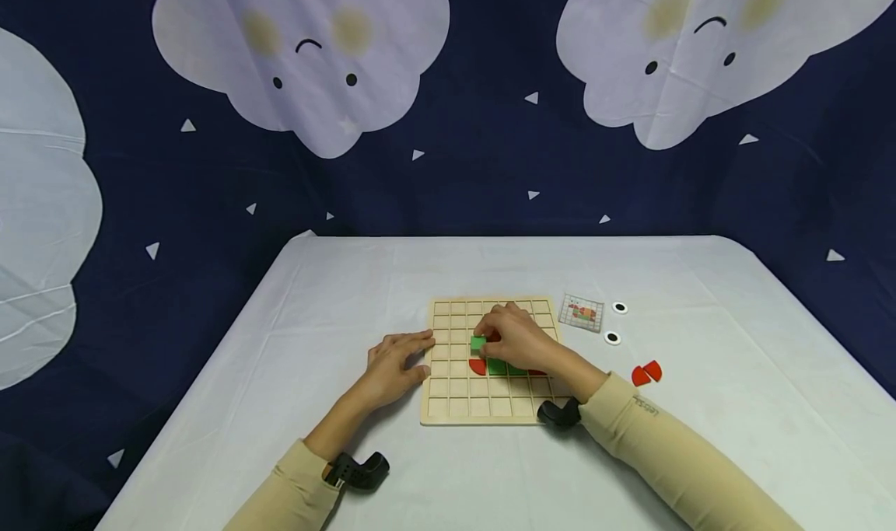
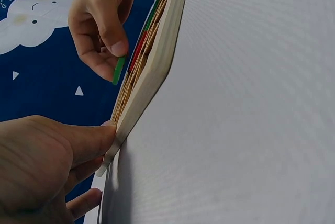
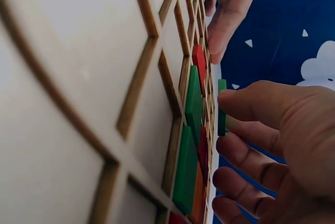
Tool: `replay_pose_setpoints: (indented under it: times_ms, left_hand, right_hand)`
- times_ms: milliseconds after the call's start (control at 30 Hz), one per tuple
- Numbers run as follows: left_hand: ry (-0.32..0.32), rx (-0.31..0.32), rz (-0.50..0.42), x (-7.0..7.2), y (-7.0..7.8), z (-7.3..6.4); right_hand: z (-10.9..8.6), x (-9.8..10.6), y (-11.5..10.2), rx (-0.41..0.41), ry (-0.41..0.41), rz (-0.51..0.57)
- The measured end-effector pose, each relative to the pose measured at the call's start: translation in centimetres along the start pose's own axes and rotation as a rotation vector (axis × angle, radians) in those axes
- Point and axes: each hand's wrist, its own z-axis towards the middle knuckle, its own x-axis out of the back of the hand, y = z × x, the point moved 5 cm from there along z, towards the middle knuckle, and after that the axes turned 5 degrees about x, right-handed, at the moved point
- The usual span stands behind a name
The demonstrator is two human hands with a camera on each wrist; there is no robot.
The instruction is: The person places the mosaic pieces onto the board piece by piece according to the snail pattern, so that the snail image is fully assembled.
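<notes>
A wooden grid board (image 1: 448, 411) lies on the white table. My right hand (image 1: 516, 340) pinches a green square tile (image 1: 478, 344) between thumb and fingers, raised just over the grid in the right wrist view. Below that tile, a red rounded piece (image 1: 477, 367) sits in a cell beside green tiles (image 1: 497, 367). An orange piece (image 3: 198, 198) shows next to the green ones in the right wrist view; my right hand hides part of this group from above. My left hand (image 1: 394, 368) rests at the board's left edge, its thumb and extended fingertips touching the rim.
A small clear card with a printed grid picture (image 1: 582, 312) lies right of the board. Near it are two white discs with black centres, one upper (image 1: 619, 308) and one lower (image 1: 612, 338). Two red wedge pieces (image 1: 640, 376) lie further right. A dark cloud-patterned cloth (image 1: 476, 189) hangs behind.
</notes>
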Motion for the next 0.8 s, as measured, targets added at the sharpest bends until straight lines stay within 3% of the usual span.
replay_pose_setpoints:
  times_ms: [800]
  left_hand:
    - [0.01, -0.009, 0.012, -0.15, -0.29, 0.1]
  right_hand:
    - [0.26, -0.55, -0.17, 0.011, -0.049, -0.086]
